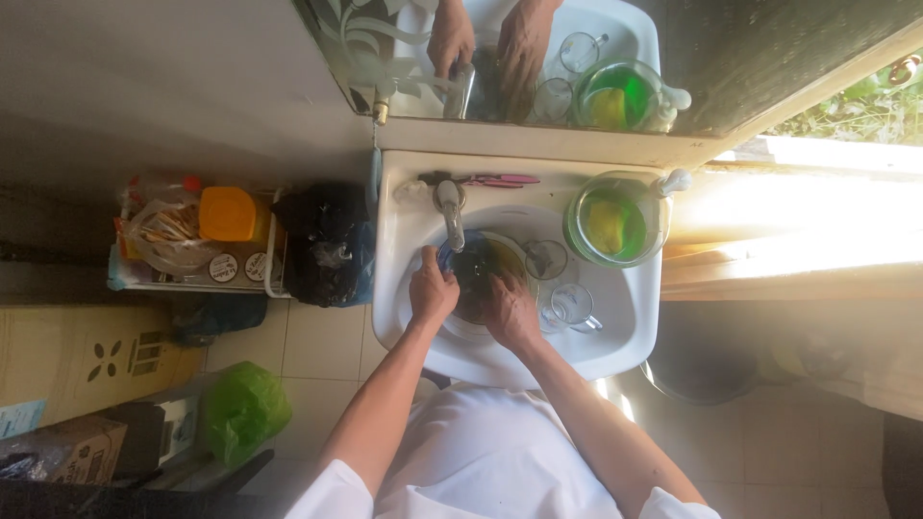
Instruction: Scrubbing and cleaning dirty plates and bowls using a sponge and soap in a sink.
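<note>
I look straight down into a white sink [630,308]. My left hand [431,291] grips the rim of a dark glass bowl [478,261] that sits under the chrome tap [449,210]. Inside the same bowl, my right hand [510,309] presses against its inner wall; whether it holds anything is hidden. Two clear glass cups [569,306] stand in the basin just right of my right hand. A glass jug with green liquid and a yellow sponge [615,226] rests on the sink's right corner.
A mirror [538,58] above the sink reflects the hands and jug. Pink-handled scissors [500,180] lie on the sink's back ledge. A black bag [327,245] and a shelf with an orange-lidded jar [231,216] stand left; a green bag [245,408] and cardboard boxes sit on the tiled floor.
</note>
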